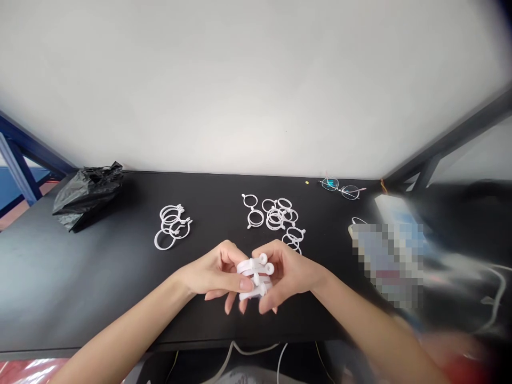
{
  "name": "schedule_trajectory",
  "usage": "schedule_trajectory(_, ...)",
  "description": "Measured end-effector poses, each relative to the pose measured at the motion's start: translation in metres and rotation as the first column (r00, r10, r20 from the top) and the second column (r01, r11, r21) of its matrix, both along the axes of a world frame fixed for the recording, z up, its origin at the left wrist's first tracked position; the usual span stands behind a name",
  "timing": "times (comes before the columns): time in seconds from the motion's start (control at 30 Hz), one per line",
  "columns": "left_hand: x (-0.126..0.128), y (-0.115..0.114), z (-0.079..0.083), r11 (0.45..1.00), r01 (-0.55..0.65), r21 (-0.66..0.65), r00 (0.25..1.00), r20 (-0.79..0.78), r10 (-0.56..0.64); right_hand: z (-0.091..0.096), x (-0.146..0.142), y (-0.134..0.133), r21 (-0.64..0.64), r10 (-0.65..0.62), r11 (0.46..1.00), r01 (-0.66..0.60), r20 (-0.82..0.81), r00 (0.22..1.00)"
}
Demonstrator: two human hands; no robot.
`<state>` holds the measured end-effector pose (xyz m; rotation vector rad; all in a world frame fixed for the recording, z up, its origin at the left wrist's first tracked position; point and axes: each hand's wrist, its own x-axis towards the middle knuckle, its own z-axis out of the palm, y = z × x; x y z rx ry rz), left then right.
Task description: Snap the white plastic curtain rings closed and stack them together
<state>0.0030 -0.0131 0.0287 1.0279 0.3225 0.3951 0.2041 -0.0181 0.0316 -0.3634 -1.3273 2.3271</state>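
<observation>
My left hand (218, 274) and my right hand (286, 272) meet over the front middle of the black table (80, 277). Together they pinch a small stack of white plastic rings (256, 274), fingers curled round it from both sides. Two round knobs of the rings stick up between my thumbs. A pile of loose white rings (276, 216) lies just beyond my right hand. A second, smaller group of white rings (173, 226) lies to the left, beyond my left hand.
A crumpled black plastic bag (88, 194) sits at the table's back left. Spectacles (340, 188) lie at the back right by the white wall. A blurred device and white cables (492, 298) occupy the right side. Cables hang below the front edge.
</observation>
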Motion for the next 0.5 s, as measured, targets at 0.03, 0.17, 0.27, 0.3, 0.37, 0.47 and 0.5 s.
schedule_trajectory(0.03, 0.001, -0.003, 0.000, 0.999, -0.042, 0.003, 0.999, 0.021, 0.042, 0.001, -0.001, -0.001, 0.007, -0.030, 1.000, 0.030, -0.030, 0.999)
schedule_trajectory(0.17, 0.005, -0.009, -0.001, 0.992, -0.123, 0.029, 0.990, 0.075, 0.120, -0.003, -0.003, -0.005, 0.020, -0.126, 0.992, 0.128, -0.075, 0.989)
schedule_trajectory(0.27, 0.005, -0.009, -0.003, 0.987, -0.158, -0.010, 0.975, 0.155, 0.158, -0.009, -0.002, -0.005, 0.004, -0.157, 0.987, 0.159, -0.117, 0.981)
schedule_trajectory(0.3, 0.004, -0.009, -0.004, 0.985, -0.165, -0.041, 0.971, 0.168, 0.170, -0.011, -0.001, -0.005, 0.005, -0.166, 0.986, 0.168, -0.133, 0.977)
schedule_trajectory(0.37, 0.003, -0.007, -0.007, 0.978, -0.176, -0.114, 0.968, 0.162, 0.193, -0.012, 0.001, -0.003, 0.018, -0.155, 0.987, 0.159, -0.135, 0.979)
schedule_trajectory(0.47, 0.003, -0.004, -0.011, 0.963, -0.201, -0.179, 0.964, 0.139, 0.227, -0.010, 0.002, 0.001, 0.010, -0.133, 0.991, 0.135, -0.112, 0.985)
schedule_trajectory(0.5, 0.003, -0.002, -0.011, 0.965, -0.198, -0.170, 0.966, 0.135, 0.222, -0.009, 0.002, 0.003, 0.001, -0.144, 0.989, 0.145, -0.100, 0.984)
